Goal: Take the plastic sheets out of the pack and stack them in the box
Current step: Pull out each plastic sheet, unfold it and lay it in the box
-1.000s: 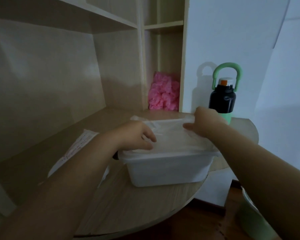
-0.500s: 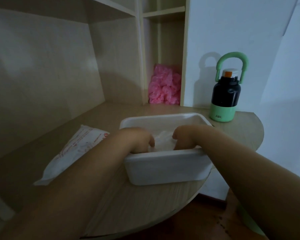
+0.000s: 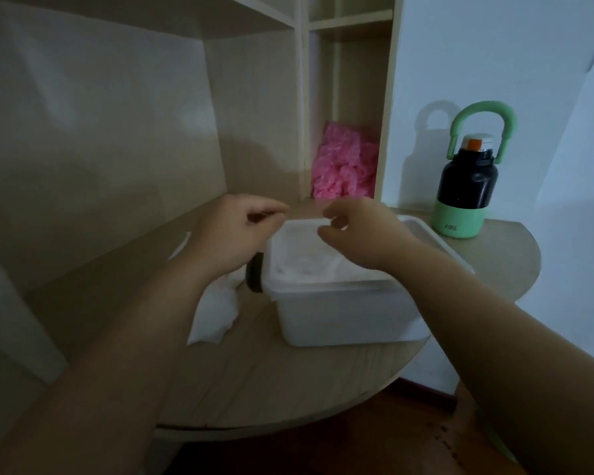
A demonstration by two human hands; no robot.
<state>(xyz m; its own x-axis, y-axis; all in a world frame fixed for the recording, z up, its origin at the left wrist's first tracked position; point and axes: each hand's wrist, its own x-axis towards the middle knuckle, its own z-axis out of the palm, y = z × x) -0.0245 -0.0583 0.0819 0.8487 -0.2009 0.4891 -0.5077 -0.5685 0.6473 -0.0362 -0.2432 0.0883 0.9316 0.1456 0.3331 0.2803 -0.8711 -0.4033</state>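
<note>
Both hands hover over the far rim of the white rectangular plastic box, the left hand and right hand with fingers curled toward the thumbs; whether they pinch a clear sheet cannot be told. Crumpled translucent white plastic sheets lie inside the box. The white plastic pack lies just left of the box on the round wooden table, and a pink crumpled bundle fills the narrow shelf compartment behind.

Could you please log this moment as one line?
left hand: beside box, curled | right hand: over box, curled | grips unclear | sheets: in box | pack: left of box
</note>
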